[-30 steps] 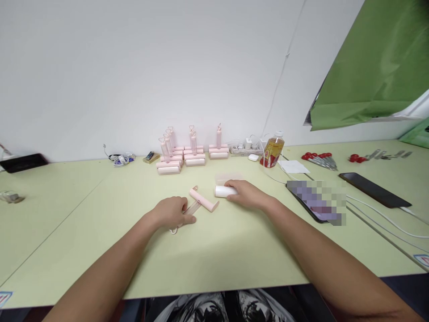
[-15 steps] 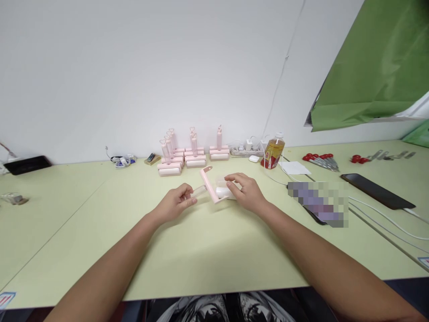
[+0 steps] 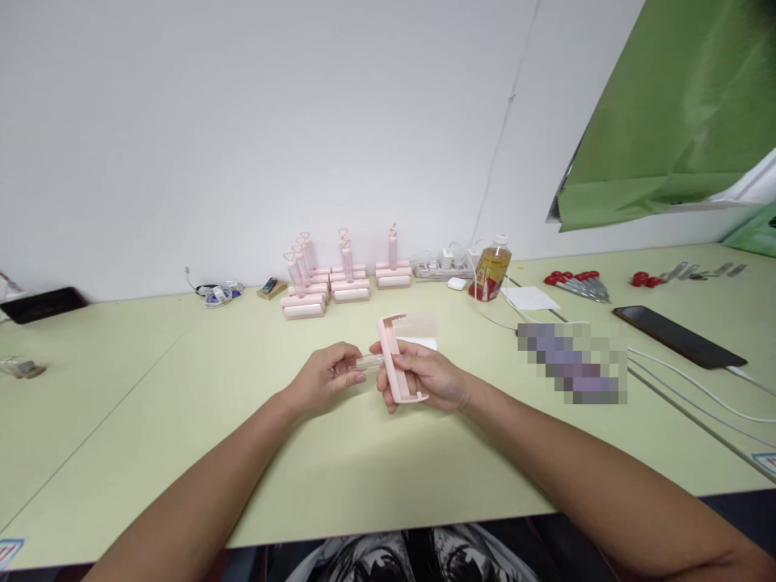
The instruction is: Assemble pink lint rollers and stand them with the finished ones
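Observation:
My left hand [image 3: 327, 378] is closed on a clear handle [image 3: 367, 363] that points right, towards the pink frame. The pink lint roller frame [image 3: 395, 362], with an arm at each end, stands roughly upright in my right hand [image 3: 437, 378], whose fingers wrap round it. The handle's tip meets the frame's back near my right fingers; whether the two are joined I cannot tell. Behind my right hand, a clear cover [image 3: 418, 325] and part of a white roll [image 3: 424, 343] show on the table, partly hidden.
Several pink lint rollers [image 3: 303, 305] stand upright along the wall. To their right are a power strip [image 3: 442, 271], a bottle [image 3: 491, 271] and white paper [image 3: 532, 298]. Phones [image 3: 679, 338], cables and red-handled tools [image 3: 579, 283] lie on the right; a dark tablet [image 3: 45, 305] is far left.
My right hand has left the white roll and cover and taken hold of the pink frame, which has turned more upright and come nearer. My left hand has moved slightly right with the handle.

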`<control>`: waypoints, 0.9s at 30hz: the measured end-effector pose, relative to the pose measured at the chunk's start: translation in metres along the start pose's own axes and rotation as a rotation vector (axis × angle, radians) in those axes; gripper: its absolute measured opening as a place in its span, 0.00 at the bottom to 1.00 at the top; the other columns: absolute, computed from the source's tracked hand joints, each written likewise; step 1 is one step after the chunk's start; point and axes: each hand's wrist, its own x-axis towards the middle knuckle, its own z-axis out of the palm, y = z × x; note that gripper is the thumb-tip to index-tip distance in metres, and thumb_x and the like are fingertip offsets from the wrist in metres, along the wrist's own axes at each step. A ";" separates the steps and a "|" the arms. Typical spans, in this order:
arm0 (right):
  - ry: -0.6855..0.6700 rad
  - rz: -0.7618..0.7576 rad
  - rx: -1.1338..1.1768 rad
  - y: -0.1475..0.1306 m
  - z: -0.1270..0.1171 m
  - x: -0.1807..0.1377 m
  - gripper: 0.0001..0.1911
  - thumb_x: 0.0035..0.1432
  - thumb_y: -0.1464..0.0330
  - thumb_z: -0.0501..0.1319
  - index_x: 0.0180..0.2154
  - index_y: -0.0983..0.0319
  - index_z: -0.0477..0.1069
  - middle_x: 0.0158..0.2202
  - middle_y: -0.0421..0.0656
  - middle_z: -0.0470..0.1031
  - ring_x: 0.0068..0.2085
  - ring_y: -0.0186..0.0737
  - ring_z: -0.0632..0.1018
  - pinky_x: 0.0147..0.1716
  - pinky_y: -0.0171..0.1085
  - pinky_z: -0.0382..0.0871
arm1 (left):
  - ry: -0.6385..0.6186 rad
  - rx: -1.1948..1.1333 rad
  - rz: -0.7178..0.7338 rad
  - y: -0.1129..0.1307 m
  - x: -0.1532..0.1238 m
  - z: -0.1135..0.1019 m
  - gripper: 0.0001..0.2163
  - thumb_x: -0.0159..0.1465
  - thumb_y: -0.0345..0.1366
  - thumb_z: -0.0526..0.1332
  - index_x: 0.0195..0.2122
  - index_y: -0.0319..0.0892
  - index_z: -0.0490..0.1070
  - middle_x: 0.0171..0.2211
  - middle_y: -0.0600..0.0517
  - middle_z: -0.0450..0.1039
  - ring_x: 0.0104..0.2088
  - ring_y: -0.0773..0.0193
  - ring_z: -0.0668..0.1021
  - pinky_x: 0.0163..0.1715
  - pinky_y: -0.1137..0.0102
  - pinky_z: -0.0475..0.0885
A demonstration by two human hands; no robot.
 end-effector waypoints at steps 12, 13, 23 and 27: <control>0.034 0.011 -0.034 0.010 0.006 0.004 0.18 0.60 0.60 0.62 0.47 0.61 0.62 0.32 0.44 0.80 0.29 0.42 0.82 0.33 0.44 0.77 | -0.033 0.099 0.060 0.006 -0.001 0.003 0.17 0.63 0.47 0.57 0.48 0.44 0.70 0.39 0.47 0.74 0.39 0.60 0.75 0.40 0.68 0.68; 0.026 0.018 -0.029 0.012 0.006 0.005 0.18 0.60 0.60 0.62 0.47 0.61 0.62 0.32 0.45 0.80 0.30 0.42 0.82 0.34 0.45 0.77 | -0.037 0.090 0.066 0.008 -0.001 0.003 0.16 0.64 0.46 0.57 0.47 0.44 0.70 0.39 0.47 0.74 0.39 0.59 0.75 0.40 0.68 0.68; 0.027 0.005 -0.074 0.013 0.008 0.002 0.18 0.59 0.58 0.62 0.46 0.60 0.61 0.31 0.43 0.80 0.29 0.42 0.82 0.32 0.43 0.77 | -0.027 -0.015 0.037 0.014 -0.003 0.008 0.14 0.64 0.47 0.56 0.41 0.42 0.71 0.38 0.47 0.74 0.35 0.62 0.75 0.36 0.69 0.69; 0.039 -0.011 -0.082 0.013 0.009 0.003 0.18 0.59 0.57 0.62 0.44 0.60 0.61 0.29 0.42 0.79 0.28 0.42 0.82 0.31 0.43 0.77 | -0.015 -0.019 0.072 0.013 -0.002 0.008 0.12 0.64 0.45 0.57 0.41 0.42 0.71 0.38 0.47 0.74 0.35 0.62 0.75 0.34 0.70 0.69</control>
